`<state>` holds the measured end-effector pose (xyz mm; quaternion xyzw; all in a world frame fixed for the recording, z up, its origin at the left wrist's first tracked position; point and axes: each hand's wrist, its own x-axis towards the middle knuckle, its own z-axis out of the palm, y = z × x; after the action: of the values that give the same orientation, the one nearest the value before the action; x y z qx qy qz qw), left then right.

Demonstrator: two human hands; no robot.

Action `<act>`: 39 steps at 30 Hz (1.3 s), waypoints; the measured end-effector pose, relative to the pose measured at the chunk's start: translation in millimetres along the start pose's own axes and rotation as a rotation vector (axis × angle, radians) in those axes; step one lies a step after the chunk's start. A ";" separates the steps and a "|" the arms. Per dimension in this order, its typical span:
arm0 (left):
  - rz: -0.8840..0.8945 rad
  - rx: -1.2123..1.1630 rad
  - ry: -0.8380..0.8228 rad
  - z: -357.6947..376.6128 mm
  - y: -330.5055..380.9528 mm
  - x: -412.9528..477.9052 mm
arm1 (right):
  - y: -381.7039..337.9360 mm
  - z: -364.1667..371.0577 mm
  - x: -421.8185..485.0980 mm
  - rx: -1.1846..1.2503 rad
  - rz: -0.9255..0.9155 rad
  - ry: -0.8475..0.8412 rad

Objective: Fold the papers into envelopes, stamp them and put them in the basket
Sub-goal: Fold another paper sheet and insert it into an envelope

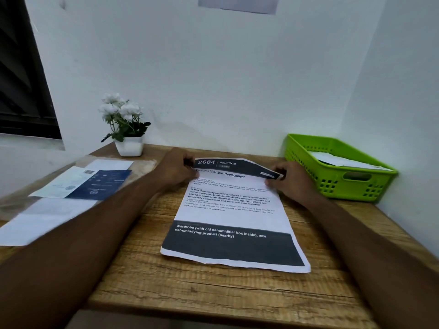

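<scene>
Two bare forearms reach in from the table's near edge, left forearm [83, 233] and right forearm [368, 245], converging on one sheet.

Left hand [177, 168]: fingers curled, pinching the far left corner of the printed paper [232, 210].
Right hand [288, 179]: pinching the far right corner in the same way.
The far edge is lifted off the wood between the two hands, and its dark header strip curls back toward the person.

Paper position: centre of the wooden table [213, 288]. Long axis runs from the person toward the wall. Heading is at the far end, and the print reads upright from the person's side. The near short edge, with its dark band, lies flat.

Green basket [342, 184]: far right, in the wall corner, apart from the sheet. It holds white folded paper [344, 160]; count cannot be told.

Left side: loose white sheets [47, 219] and a dark blue printed sheet [102, 186]. Behind them, by the wall, stands a white flower pot [129, 146].
</scene>
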<state>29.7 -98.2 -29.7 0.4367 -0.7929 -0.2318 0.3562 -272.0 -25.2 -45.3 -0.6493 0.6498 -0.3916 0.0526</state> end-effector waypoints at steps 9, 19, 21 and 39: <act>-0.004 -0.032 -0.044 -1.3 2.6 -4.0 | -2.2 0.2 -3.0 0.066 -0.105 -0.082; 0.050 0.028 -0.108 -7.8 -4.0 -0.3 | -5.0 -4.9 -6.8 0.137 -0.118 -0.197; 0.031 0.013 -0.092 -7.1 -3.7 -0.1 | -4.8 -5.6 -6.5 0.132 -0.088 -0.229; -0.042 0.059 -0.362 -9.3 2.5 -2.1 | -16.0 -15.1 -8.3 -0.120 -0.068 -0.475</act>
<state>36.3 -95.7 -22.8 0.4145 -0.8413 -0.2905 0.1897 -266.6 -8.8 -29.4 -0.7467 0.6190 -0.1902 0.1522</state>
